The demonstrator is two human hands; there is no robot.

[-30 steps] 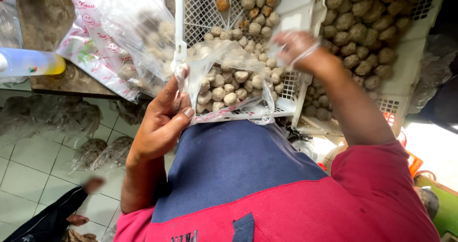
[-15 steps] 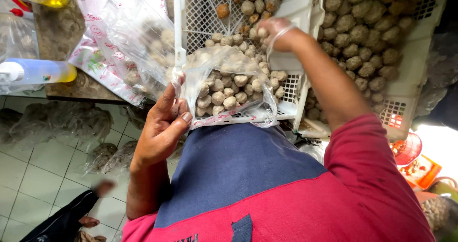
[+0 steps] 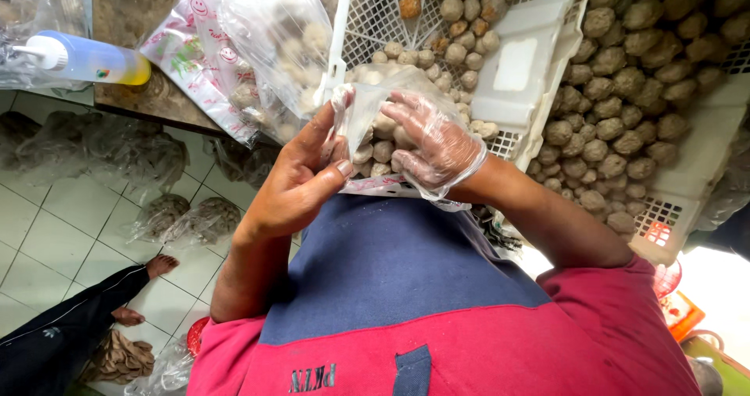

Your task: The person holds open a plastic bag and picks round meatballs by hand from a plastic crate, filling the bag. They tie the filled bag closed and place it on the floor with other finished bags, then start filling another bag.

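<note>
My bare left hand (image 3: 301,181) pinches the edge of a clear plastic bag (image 3: 353,111) partly filled with pale brown meatballs (image 3: 380,150). My right hand (image 3: 433,142), in a thin clear plastic glove, rests at the bag's mouth with its fingers spread against the meatballs. The bag hangs in front of my chest, against the near edge of a white perforated crate (image 3: 531,60). Loose meatballs (image 3: 461,21) lie in that crate just beyond my hands.
A second white crate (image 3: 695,177) to the right is heaped with darker meatballs (image 3: 625,91). Filled plastic bags (image 3: 273,44) and a yellow squeeze bottle (image 3: 86,58) lie on the counter at left. More bags (image 3: 180,216) and another person's bare foot (image 3: 160,265) are on the tiled floor.
My right hand has come back from the crate to the bag's mouth. My left hand has kept its hold on the bag, which has moved slightly toward my chest.
</note>
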